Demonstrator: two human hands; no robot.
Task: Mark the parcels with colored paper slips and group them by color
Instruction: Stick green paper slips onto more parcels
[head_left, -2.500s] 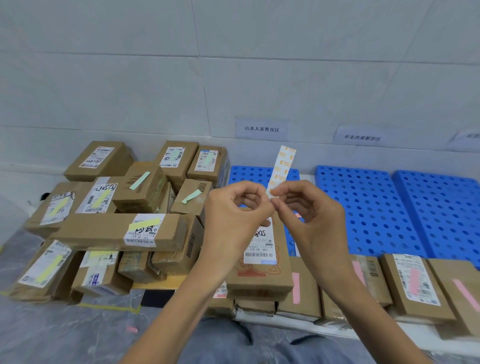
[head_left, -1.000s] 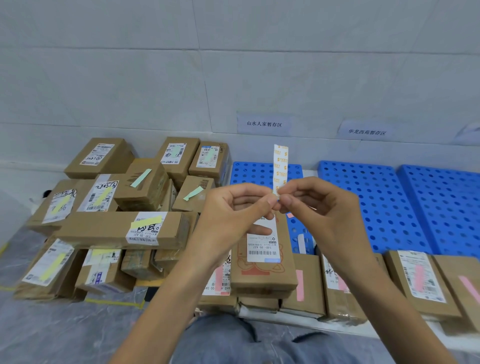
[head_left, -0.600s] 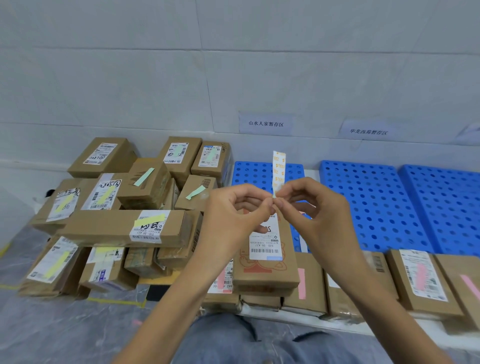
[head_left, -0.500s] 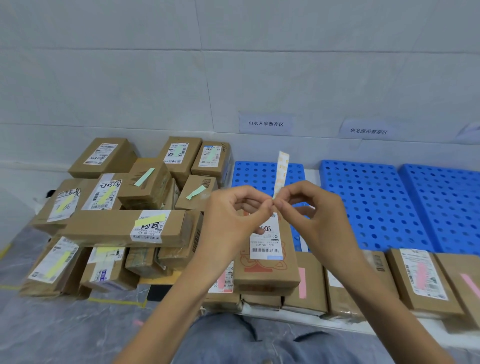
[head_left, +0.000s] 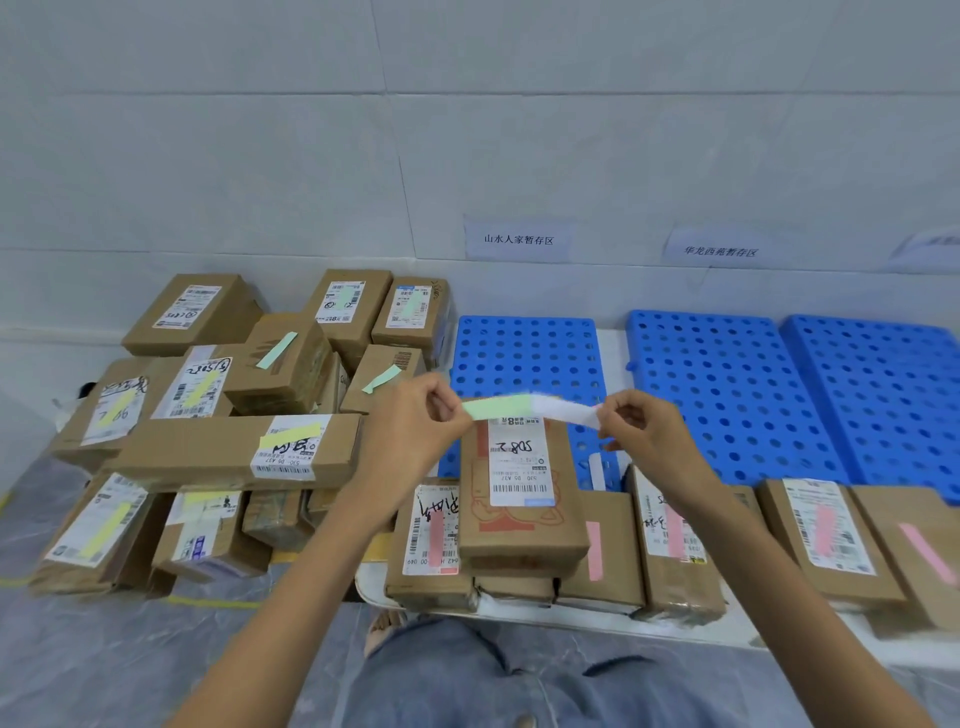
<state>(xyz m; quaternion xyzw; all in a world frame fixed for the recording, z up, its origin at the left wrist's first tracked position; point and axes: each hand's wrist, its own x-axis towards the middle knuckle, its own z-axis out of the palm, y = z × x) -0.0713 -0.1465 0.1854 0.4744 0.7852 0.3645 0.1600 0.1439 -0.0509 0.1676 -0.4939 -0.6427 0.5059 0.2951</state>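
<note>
A pale tiled wall (head_left: 260, 156) fills the upper half. Below it lie three blue perforated pallets (head_left: 727, 395), side by side; the leftmost is partly hidden by the hands and the parcel in front of it. Left of them is a heap of brown parcels (head_left: 223, 452) bearing yellow and green slips. Along the near edge runs a row of pink-marked parcels (head_left: 821, 540). On top of that row, in the middle, lies an unmarked parcel (head_left: 519, 519) with a white label facing up. The left hand (head_left: 410, 421) and right hand (head_left: 649, 431) are raised just above its far end, apart from each other. The left thumb and fingers pinch a green slip (head_left: 498, 406); the right pinches the white backing strip (head_left: 563, 410), which meets the slip's other end. Both papers are blurred and cover the label's top edge. Two small paper signs (head_left: 518, 239) with printed characters are stuck on the wall
</note>
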